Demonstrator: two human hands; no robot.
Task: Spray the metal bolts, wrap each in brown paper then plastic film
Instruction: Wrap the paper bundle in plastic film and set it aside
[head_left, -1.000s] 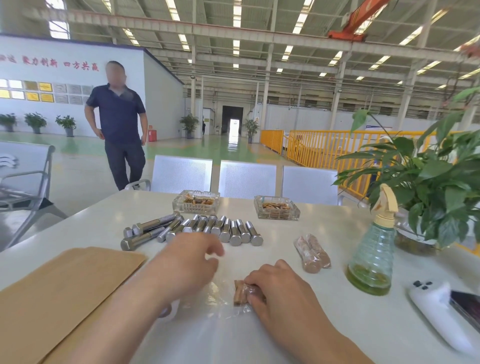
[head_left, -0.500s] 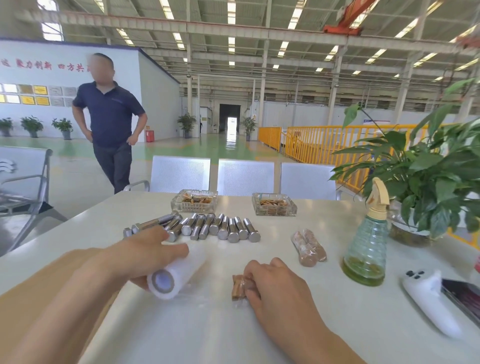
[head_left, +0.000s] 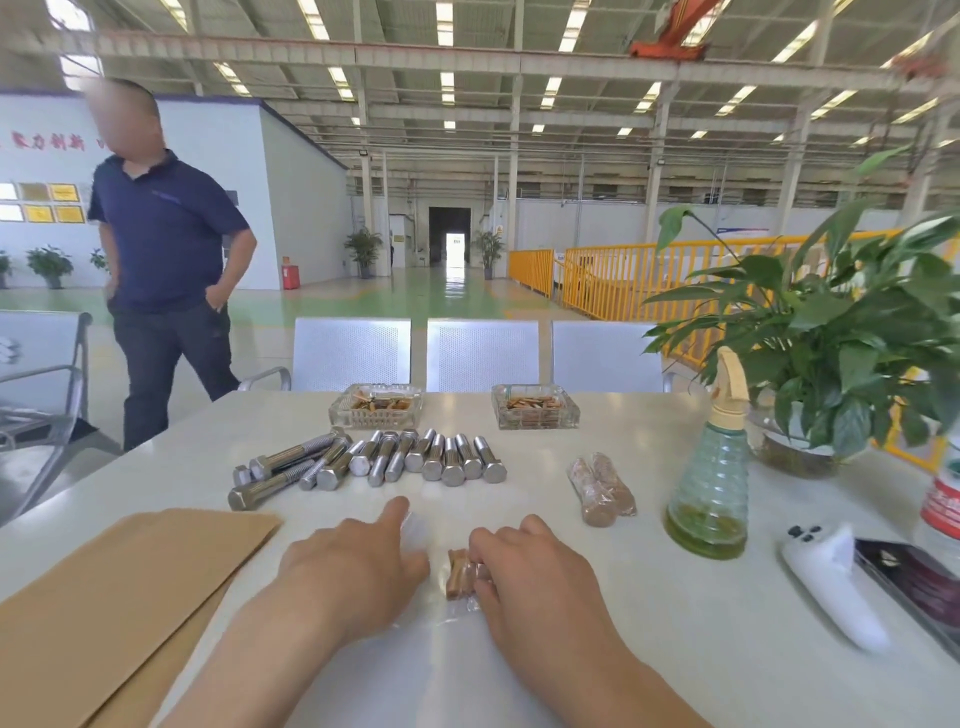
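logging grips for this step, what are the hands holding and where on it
The right hand pinches the paper-wrapped bolt at its right end. The left hand covers the roll of plastic film; its grip is hidden.

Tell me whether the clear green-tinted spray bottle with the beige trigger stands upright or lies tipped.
Upright. The clear green-tinted spray bottle stands on its base on the white table, beige trigger on top, yellow-green liquid level at the bottom.

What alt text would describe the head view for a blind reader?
Two hands wrap a paper-covered bolt in film on a white table: the right hand pinches it, the left hand holds the film roll. Bare bolts lie behind.
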